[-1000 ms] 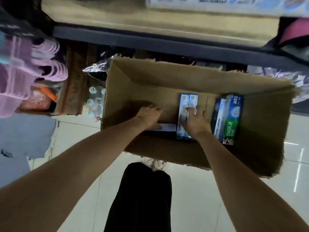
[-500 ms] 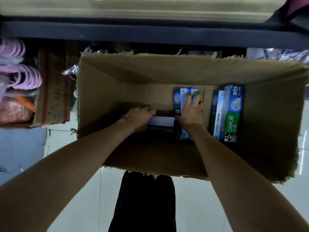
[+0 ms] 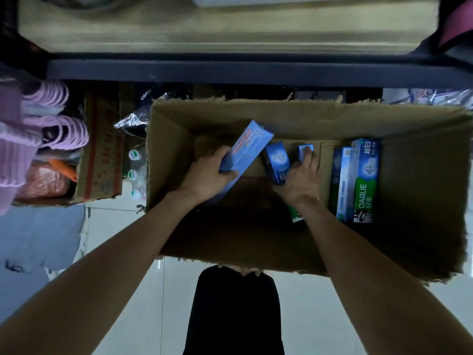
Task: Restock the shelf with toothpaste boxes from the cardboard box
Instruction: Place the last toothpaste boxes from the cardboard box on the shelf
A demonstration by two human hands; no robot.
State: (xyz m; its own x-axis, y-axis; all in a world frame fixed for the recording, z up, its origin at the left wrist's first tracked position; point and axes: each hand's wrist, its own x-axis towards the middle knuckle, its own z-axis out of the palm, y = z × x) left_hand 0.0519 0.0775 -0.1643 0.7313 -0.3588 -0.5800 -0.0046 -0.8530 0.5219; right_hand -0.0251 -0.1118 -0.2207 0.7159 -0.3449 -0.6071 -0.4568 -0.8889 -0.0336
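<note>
An open cardboard box (image 3: 422, 196) stands on the floor below the shelf (image 3: 230, 34). Both my hands are inside it. My left hand (image 3: 207, 175) grips a light blue toothpaste box (image 3: 247, 149), tilted with its far end raised. My right hand (image 3: 300, 179) is closed on two blue toothpaste boxes (image 3: 277, 161) standing on end; its fingers cover the top of the right one. More toothpaste boxes (image 3: 358, 180), one marked DARLIE, stand against the box's right side.
A dark shelf edge (image 3: 256, 70) runs above the box. At left are pink hangers (image 3: 53, 119), a smaller carton (image 3: 102, 149) and several bottles (image 3: 134, 172). My dark trouser leg (image 3: 235, 311) stands on the pale tiled floor (image 3: 128, 290) below the box.
My left hand has lifted the light blue toothpaste box off the carton's bottom and tilted it up. My right hand has tightened on the two upright boxes.
</note>
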